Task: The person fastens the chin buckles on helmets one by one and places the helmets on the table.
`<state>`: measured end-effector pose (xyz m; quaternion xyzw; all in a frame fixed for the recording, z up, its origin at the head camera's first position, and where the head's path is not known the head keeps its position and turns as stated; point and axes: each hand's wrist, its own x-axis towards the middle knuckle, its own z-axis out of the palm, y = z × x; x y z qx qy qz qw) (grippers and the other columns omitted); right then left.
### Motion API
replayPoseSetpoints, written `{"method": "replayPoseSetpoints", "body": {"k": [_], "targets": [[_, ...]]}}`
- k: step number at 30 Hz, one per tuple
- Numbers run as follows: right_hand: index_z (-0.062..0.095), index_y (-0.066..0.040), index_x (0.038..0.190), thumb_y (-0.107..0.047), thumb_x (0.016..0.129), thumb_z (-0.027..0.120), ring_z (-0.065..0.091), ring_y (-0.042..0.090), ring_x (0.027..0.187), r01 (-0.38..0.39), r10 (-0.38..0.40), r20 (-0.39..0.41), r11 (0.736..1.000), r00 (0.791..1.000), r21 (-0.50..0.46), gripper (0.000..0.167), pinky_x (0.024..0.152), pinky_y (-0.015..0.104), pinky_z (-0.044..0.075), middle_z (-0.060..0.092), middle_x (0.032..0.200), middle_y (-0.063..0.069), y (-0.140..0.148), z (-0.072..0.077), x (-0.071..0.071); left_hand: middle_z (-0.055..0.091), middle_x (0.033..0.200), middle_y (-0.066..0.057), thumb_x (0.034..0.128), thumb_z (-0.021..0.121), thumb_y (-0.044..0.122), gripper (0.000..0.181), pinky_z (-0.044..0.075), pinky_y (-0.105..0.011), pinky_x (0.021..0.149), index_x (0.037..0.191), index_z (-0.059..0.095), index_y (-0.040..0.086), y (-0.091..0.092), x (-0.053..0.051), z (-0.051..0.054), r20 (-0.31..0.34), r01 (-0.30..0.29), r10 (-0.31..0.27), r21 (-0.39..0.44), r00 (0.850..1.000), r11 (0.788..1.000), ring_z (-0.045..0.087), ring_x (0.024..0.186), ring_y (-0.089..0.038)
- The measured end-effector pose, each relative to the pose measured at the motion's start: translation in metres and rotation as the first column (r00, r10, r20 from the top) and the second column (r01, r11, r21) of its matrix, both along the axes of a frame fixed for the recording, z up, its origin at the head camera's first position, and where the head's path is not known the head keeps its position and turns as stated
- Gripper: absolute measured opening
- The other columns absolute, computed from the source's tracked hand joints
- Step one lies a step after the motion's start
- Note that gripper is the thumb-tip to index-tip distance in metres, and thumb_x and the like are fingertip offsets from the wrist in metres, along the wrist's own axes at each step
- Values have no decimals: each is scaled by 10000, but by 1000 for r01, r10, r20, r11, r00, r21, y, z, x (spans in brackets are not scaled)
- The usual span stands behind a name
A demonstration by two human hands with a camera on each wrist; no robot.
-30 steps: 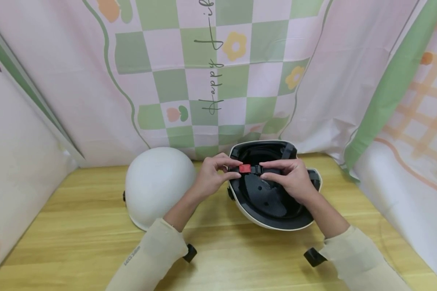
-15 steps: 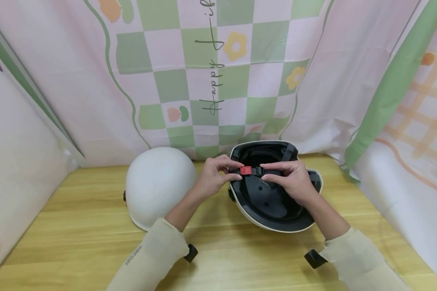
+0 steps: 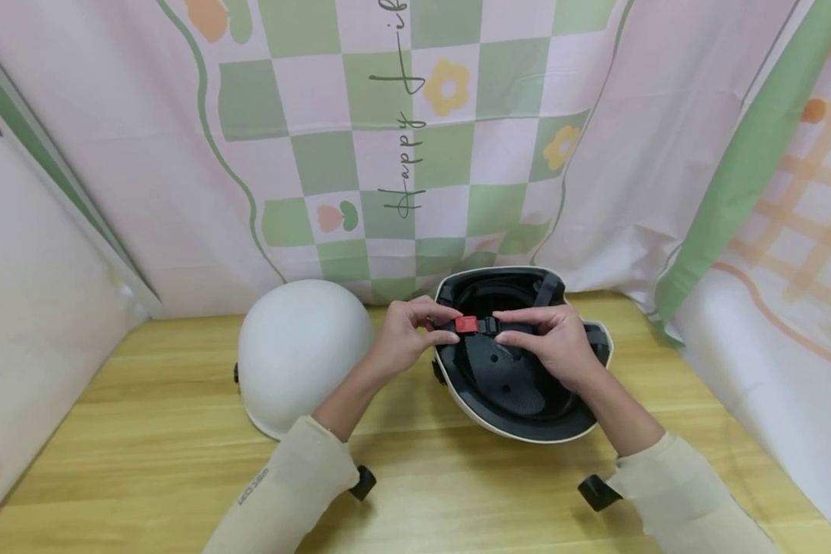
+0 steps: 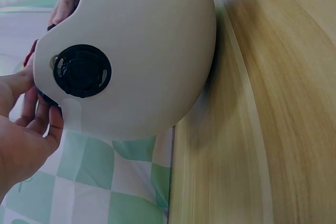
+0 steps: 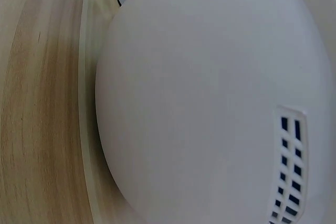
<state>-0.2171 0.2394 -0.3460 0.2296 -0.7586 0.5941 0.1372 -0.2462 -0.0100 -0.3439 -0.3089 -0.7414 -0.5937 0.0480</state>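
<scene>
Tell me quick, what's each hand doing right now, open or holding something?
Left hand: closed, pinching the helmet chin strap beside its red buckle piece.
Right hand: closed, pinching that strap by the black buckle piece.

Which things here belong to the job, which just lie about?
Job:
left hand
right hand
red-and-black plastic buckle
upturned white helmet with black lining

Lying about:
second white helmet, dome up
green-and-white checked curtain
yellow wood-grain table, support only

Smooth matt helmet point(image 4: 152, 56); wood-grain table point(image 3: 450, 492)
</scene>
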Motion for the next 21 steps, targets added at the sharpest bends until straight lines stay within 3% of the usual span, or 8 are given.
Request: {"method": "replayPoseSetpoints", "body": {"k": [21], "targets": [[764,118,1064,108,828,807,693,32,997,-6,7,-31,999,999,35,241,786,167,547,786,985,-101,-6,-2,-3,730,1019,-163,847,821,-32,227,505,-205,704,1071,787,-48,1,2,-1,11,19,-19,1,1000,1000,558,812,-98]]}}
